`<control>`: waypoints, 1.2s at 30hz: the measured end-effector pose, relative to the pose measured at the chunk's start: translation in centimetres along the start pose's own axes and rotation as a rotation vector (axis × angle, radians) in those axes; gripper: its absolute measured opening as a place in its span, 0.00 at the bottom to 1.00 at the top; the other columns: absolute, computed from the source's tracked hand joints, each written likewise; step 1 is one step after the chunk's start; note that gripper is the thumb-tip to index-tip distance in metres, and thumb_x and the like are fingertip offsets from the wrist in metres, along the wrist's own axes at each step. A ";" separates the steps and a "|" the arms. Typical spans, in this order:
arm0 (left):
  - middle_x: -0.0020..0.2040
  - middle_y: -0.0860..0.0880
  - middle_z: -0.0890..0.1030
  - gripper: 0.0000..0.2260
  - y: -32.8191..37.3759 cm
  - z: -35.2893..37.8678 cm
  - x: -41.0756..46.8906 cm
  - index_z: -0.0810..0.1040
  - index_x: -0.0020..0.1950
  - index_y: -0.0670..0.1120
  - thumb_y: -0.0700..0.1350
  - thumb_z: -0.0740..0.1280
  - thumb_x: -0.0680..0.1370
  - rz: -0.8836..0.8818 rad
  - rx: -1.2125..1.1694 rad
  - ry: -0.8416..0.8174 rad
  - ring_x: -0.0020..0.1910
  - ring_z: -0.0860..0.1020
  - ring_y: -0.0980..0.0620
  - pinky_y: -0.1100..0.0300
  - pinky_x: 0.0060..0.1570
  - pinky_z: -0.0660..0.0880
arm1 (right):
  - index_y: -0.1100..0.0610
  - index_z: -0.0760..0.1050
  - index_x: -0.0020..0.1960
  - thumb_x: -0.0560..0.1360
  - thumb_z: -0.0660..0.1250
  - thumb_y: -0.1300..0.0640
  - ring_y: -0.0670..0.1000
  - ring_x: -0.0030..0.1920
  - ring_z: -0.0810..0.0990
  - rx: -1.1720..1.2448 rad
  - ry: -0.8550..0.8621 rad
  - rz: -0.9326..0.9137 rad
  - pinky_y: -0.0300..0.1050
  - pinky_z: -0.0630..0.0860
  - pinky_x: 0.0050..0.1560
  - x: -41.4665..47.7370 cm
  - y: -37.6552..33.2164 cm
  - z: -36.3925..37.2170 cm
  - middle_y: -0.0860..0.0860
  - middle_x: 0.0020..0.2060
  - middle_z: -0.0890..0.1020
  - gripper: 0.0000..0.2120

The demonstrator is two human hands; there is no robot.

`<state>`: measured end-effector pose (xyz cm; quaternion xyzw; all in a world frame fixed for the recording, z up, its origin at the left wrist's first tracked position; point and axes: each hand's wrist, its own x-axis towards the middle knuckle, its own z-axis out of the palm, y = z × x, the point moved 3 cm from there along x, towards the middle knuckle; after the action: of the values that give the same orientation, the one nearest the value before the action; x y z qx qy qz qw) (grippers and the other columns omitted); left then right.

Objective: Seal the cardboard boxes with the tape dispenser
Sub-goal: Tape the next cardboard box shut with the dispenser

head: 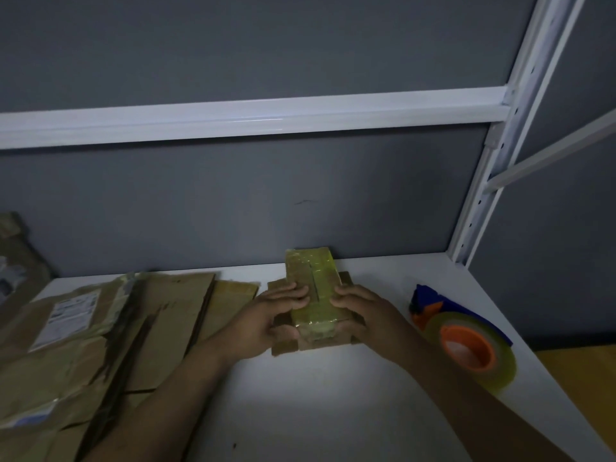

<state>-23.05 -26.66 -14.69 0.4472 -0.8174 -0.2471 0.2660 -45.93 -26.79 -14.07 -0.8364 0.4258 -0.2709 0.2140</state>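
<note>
The small cardboard box point(311, 281), glossy with yellowish tape, sits at the back middle of the white worktop point(316, 401), close to the grey wall panel. The left hand point(266, 316) and the right hand point(363, 310) grip it from either side, with the fingers held close together and curled over its top. Brown flaps stick out beside and beneath the box; it is unclear whether they belong to it. The tape dispenser point(465, 341) lies well apart on the right, close to the worktop's edge.

Both hands are occupied, so releasing one to fetch the dispenser could let those flaps spring outward. A hurried reach in this dim light could also nudge the dispenser over the edge. The flattened cardboard point(100, 328) on the left leaves little room to turn the box that way.
</note>
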 end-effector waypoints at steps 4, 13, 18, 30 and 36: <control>0.68 0.68 0.70 0.38 1.3 -1.8 1.7 0.76 0.62 0.61 0.79 0.64 0.58 -0.035 0.044 -0.011 0.68 0.63 0.68 0.67 0.70 0.57 | 0.57 0.76 0.60 0.76 0.68 0.62 0.44 0.62 0.72 0.193 -0.112 0.074 0.30 0.74 0.54 -1.1 0.9 -2.0 0.40 0.64 0.69 0.13; 0.65 0.53 0.62 0.54 0.5 -1.0 3.4 0.54 0.70 0.68 0.81 0.66 0.47 -0.311 -0.055 0.024 0.68 0.62 0.56 0.61 0.72 0.60 | 0.46 0.67 0.69 0.69 0.70 0.38 0.38 0.67 0.64 -0.050 -0.051 0.184 0.33 0.70 0.60 -3.6 0.4 -3.1 0.33 0.71 0.57 0.31; 0.61 0.52 0.65 0.53 2.1 -1.1 1.6 0.63 0.76 0.52 0.68 0.74 0.54 -0.372 -0.066 0.259 0.63 0.67 0.58 0.74 0.60 0.58 | 0.47 0.57 0.72 0.66 0.70 0.33 0.44 0.65 0.65 -0.220 0.024 0.208 0.44 0.73 0.59 -3.2 -1.7 -2.2 0.42 0.71 0.54 0.41; 0.78 0.49 0.50 0.35 3.8 1.7 -3.2 0.69 0.65 0.53 0.70 0.66 0.65 -0.311 0.357 0.258 0.74 0.54 0.47 0.52 0.66 0.58 | 0.46 0.60 0.72 0.79 0.62 0.63 0.55 0.76 0.53 -0.297 -0.060 0.013 0.55 0.55 0.75 3.1 3.1 -2.5 0.44 0.73 0.51 0.25; 0.56 0.47 0.77 0.38 5.0 2.6 -1.1 0.77 0.59 0.46 0.73 0.64 0.61 -0.210 0.483 0.316 0.55 0.73 0.44 0.54 0.54 0.71 | 0.46 0.42 0.78 0.81 0.59 0.55 0.56 0.77 0.47 -0.527 -0.302 0.197 0.56 0.52 0.75 2.5 2.2 -4.1 0.52 0.78 0.46 0.33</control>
<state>-27.26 -22.89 -13.65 0.6125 -0.7503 0.0007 0.2488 -48.60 -30.51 -11.57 -0.8486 0.5236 -0.0022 0.0760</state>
